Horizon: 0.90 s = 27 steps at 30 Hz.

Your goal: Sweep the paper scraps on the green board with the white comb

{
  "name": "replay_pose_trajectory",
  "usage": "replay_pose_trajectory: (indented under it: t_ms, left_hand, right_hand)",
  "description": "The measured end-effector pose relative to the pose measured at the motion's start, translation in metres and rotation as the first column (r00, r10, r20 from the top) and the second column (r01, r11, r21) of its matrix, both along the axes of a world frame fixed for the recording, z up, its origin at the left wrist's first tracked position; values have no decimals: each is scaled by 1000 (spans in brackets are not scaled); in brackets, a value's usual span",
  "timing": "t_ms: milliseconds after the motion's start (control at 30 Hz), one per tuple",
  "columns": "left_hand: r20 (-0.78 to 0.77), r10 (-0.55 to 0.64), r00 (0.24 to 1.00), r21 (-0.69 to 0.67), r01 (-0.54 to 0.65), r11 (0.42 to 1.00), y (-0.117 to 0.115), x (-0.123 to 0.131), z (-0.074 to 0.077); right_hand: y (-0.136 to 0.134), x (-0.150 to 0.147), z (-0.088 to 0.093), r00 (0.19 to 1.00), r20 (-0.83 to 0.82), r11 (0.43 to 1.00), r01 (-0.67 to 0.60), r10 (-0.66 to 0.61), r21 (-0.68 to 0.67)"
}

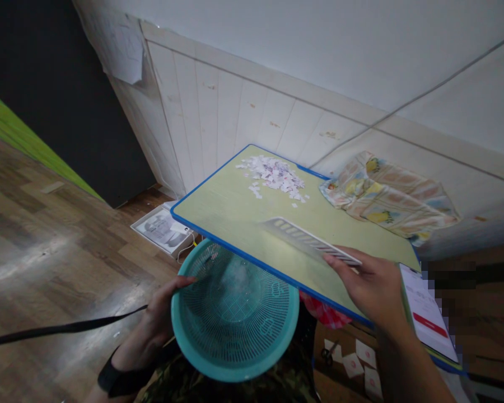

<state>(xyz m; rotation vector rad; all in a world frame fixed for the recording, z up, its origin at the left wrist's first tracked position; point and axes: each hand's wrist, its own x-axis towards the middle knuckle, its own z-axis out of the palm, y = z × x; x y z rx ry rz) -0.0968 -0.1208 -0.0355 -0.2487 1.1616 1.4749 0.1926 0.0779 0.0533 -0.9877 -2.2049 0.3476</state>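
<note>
My left hand [162,313] grips the rim of a round teal mesh basket [235,313], held just below the blue front edge of a small green table [243,218]. Some paper scraps lie inside the basket. My right hand [372,285] is closed on one end of a white slotted strip [308,239], blurred by motion, that lies flat on the tabletop. A pile of small torn paper pieces [275,176] sits on the far part of the table, apart from the strip.
A patterned cloth [390,196] lies on the table's right side against the white panelled wall. A phone [428,310] rests at the table's right front. A white device with a cable [163,228] sits on the wooden floor. Cards and scissors [353,361] lie below.
</note>
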Motion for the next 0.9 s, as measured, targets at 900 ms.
replay_pose_trajectory:
  t_ms: [900]
  left_hand:
    - [-28, 26, 999, -12, -26, 1000, -2, -2, 4]
  right_hand:
    - [65, -39, -16, 996, -24, 995, 87, -88, -39]
